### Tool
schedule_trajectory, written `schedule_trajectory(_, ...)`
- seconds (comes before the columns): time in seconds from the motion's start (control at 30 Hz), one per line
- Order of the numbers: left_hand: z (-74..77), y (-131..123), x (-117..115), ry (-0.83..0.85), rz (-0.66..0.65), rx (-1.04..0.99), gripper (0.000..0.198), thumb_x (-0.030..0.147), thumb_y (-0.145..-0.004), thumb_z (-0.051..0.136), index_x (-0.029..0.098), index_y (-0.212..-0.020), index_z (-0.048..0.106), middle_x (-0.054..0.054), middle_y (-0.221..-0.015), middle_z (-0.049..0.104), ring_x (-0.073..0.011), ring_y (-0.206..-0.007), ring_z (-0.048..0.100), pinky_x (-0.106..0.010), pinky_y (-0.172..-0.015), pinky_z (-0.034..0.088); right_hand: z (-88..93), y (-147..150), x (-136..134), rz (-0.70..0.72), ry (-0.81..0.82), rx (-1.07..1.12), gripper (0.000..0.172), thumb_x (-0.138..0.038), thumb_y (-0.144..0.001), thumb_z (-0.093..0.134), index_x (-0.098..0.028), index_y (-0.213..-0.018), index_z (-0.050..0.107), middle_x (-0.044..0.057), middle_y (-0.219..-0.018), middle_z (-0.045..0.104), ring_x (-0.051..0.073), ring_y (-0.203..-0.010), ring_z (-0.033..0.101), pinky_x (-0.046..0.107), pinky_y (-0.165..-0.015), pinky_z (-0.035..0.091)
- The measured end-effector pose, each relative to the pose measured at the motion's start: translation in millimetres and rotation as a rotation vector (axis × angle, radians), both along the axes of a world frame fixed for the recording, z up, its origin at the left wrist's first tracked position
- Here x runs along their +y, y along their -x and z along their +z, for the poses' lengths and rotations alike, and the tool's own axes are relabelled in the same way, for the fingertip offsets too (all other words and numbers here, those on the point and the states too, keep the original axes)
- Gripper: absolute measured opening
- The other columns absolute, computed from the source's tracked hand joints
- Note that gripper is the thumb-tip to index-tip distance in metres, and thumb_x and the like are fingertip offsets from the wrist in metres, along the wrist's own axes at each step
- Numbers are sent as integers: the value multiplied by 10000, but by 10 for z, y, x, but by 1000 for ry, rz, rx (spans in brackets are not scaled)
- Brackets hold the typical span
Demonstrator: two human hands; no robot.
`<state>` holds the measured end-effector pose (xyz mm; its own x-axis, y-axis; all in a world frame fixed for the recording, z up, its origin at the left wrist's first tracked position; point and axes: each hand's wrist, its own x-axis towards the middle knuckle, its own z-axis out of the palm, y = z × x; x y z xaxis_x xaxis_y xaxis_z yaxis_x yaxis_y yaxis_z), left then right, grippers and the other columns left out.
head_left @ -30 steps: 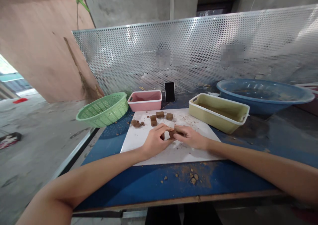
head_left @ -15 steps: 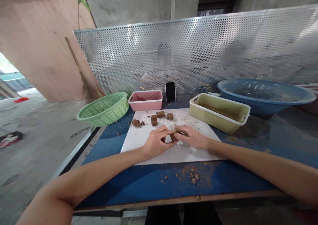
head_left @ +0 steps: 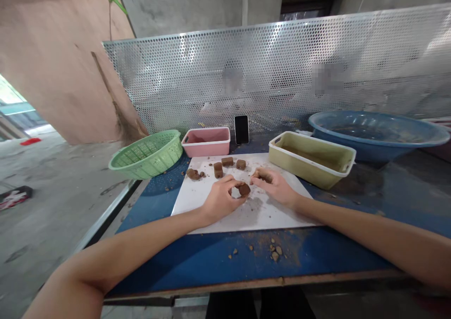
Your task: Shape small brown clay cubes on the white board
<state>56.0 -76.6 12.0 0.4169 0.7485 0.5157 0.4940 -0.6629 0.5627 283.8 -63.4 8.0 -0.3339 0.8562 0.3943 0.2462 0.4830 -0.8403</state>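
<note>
My left hand (head_left: 222, 199) is closed on a lump of brown clay (head_left: 244, 190), gripped between thumb and fingers just above a white board (head_left: 200, 201). To its right, apart from the lump, is my right hand (head_left: 276, 187). Its thumb and fingers are curled towards each other, and what they pinch, if anything, is too small to tell. Behind the hands, several short clay blocks lie on the board: an upright one (head_left: 218, 170), one on its side (head_left: 227, 161) and a smaller one (head_left: 241, 164). A rough clay piece (head_left: 192, 174) rests at the left with crumbs beside it.
A green basket (head_left: 148, 154), a pink bin (head_left: 207, 149) and a phone (head_left: 241, 130) stand behind the board. On the right are a yellow-green bin (head_left: 310, 166) and a blue basin (head_left: 380, 145). Clay crumbs (head_left: 275, 252) lie on the blue table (head_left: 197, 262) before a perforated metal screen (head_left: 204, 79).
My right hand has come away from the clay lump and moved slightly right and up. The lump stays in my left hand, its face now showing.
</note>
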Motion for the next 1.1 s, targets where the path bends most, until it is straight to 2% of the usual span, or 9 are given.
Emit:
schedule_trajectory(0.1, -5, 2, 5, 13, -12, 3, 135, 137, -797, 843, 207, -908, 810, 5, -844, 689, -105, -660, 558, -242, -685, 488, -12, 6, 4, 80, 33, 7, 365, -546, -985, 658, -233, -797, 677, 27, -797, 701, 205, -790, 630, 351, -792, 489)
schedule_trajectory(0.27, -18, 6, 16, 34, -4, 8, 201, 133, -771, 870, 219, -947, 822, 11, -854, 691, -111, -678, 578, -247, -694, 490, -25, 25, -1, -3, -7, -13, 335, -531, -989, 666, -239, -831, 716, 39, -846, 737, 217, -820, 661, 366, -821, 508)
schedule_trajectory(0.4, -9, 5, 12, 39, -18, 19, 148, 160, -789, 872, 214, -913, 813, 11, -857, 690, -112, -687, 585, -251, -699, 487, -38, 27, 2, 30, 14, -25, 333, -513, -987, 661, -231, -813, 703, 38, -812, 729, 210, -789, 647, 365, -800, 506)
schedule_trajectory(0.53, -4, 5, 10, 37, 6, 28, 177, 152, -775, 875, 212, -932, 816, 9, -853, 675, -117, -689, 582, -256, -698, 484, -54, 23, 27, -28, 3, -25, 341, -528, -986, 655, -229, -833, 712, 39, -821, 728, 210, -797, 648, 363, -794, 499)
schedule_trajectory(0.7, -20, 8, 24, 48, -18, 30, 130, 160, -795, 859, 210, -904, 808, 8, -862, 675, -118, -693, 586, -260, -717, 496, -71, 26, 34, 50, 48, -18, 337, -530, -979, 662, -232, -832, 719, 41, -824, 740, 209, -797, 649, 358, -780, 494)
schedule_trajectory(0.83, -11, 9, 34, 55, 10, 43, 136, 189, -792, 877, 220, -908, 814, 11, -849, 666, -124, -694, 591, -268, -716, 498, -69, 32, 30, -10, 21, -21, 335, -537, -987, 653, -240, -841, 702, 35, -839, 736, 207, -799, 644, 363, -797, 492)
schedule_trajectory(1.1, -1, 5, 26, 55, 5, 41, 123, 224, -805, 877, 218, -903, 803, 4, -856, 671, -134, -708, 602, -272, -718, 506, -61, 25, 23, 10, 9, -36, 340, -546, -998, 634, -238, -866, 691, 40, -857, 724, 215, -823, 634, 367, -794, 477)
